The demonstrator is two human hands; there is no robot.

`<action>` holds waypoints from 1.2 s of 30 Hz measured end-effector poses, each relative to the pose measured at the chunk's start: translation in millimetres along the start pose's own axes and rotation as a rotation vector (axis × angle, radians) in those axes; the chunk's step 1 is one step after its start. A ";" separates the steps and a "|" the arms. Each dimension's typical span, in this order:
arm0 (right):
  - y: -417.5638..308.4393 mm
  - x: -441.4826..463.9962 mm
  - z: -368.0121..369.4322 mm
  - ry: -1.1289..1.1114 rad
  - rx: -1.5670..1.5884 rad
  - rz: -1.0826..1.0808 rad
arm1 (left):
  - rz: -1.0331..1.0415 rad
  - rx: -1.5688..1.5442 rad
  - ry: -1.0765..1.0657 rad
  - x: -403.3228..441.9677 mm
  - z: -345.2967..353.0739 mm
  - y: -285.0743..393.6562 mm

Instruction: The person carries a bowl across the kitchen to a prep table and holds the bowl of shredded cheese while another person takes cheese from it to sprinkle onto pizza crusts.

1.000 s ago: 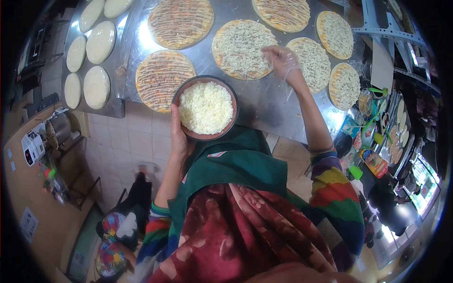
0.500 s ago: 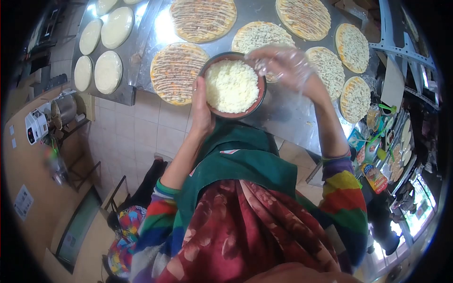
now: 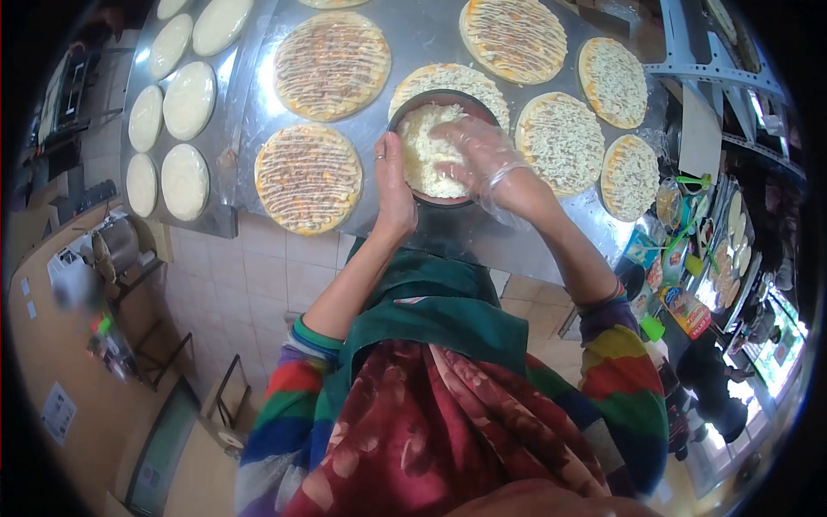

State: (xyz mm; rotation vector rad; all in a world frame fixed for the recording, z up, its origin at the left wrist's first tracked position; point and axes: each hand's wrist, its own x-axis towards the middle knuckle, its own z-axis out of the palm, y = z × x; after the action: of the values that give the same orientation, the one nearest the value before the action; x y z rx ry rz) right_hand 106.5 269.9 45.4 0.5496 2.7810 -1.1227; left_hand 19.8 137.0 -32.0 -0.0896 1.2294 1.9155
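Note:
My left hand [image 3: 397, 181] grips the near left side of a dark-rimmed bowl [image 3: 469, 102], which is reddish inside and tilted toward me. Crumbly, pale grated cheese [image 3: 422, 142] lies in the bowl. Inside it, my right hand [image 3: 478, 155] wears a clear plastic glove, with thumb and fingers apart and their tips in the cheese. Just behind the bowl is a pizza [image 3: 444, 79] with cheese on top, partly hidden by the rim. More cheese-covered pizzas [image 3: 561, 142] lie to the right. On the left, a pizza [image 3: 308, 177] bears sauce stripes.
A metal table [image 3: 379, 95] spans the far side, holding several topped pizzas. Plain dough rounds [image 3: 185, 183] sit on a metal surface at the left. Packets [image 3: 685, 310] and green utensils crowd the right, below a metal shelf frame [image 3: 724, 76]. A pot [image 3: 116, 244] stands far left.
My right hand has come down from above the pizzas into the bowl, its fingers now in the cheese. The bowl, with my left hand on it, has shifted slightly right in view.

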 end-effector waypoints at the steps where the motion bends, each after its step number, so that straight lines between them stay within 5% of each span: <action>1: 7.4 0.7 3.7 -0.023 0.000 0.001 | 0.007 0.039 -0.003 3.0 4.8 -0.2; 4: 16.9 15.1 -8.4 -0.168 -0.041 0.090 | 0.020 0.112 -0.032 16.6 19.3 -2.6; 7: 31.9 27.2 -37.5 -0.252 0.474 0.362 | -0.015 0.024 -0.120 31.9 34.2 -2.2; 8: 46.6 35.3 -41.5 -0.168 0.484 0.080 | -0.050 -0.008 -0.127 37.6 39.4 -2.8; 11: 65.8 47.9 -86.4 -0.195 0.709 0.257 | -0.132 -0.086 -0.151 54.2 50.6 -5.4; 14: 98.9 69.2 -122.8 -0.021 0.518 0.302 | -0.162 -0.112 -0.177 63.0 56.8 -3.9; 18: 179.8 115.9 -120.9 0.060 -0.172 0.336 | -0.139 -0.077 -0.151 57.1 46.5 7.8; 20: 212.0 132.9 -106.3 0.072 0.044 0.136 | -0.123 -0.061 -0.107 51.0 39.2 14.1; 22: 218.1 144.5 -106.2 -0.016 0.341 0.229 | -0.134 -0.052 -0.072 45.3 31.6 22.6; 28: 236.4 142.4 -121.8 0.370 0.144 0.315 | -0.161 -0.039 0.004 27.9 17.6 39.3; 31: 238.6 126.6 -132.8 0.055 -0.006 0.226 | -0.161 -0.035 0.020 21.4 20.9 46.2; 34: 240.9 115.9 -118.4 0.084 0.177 0.302 | -0.181 -0.008 0.026 17.2 21.7 51.3; 36: 237.1 115.1 -117.9 0.131 0.047 0.173 | -0.181 -0.001 0.019 15.8 22.6 52.9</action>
State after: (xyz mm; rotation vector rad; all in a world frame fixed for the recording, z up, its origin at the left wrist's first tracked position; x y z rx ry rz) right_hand 90.9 542.2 -49.1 0.8798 2.7543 -1.1552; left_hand -18.1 155.2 10.4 -0.2130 1.1912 1.7615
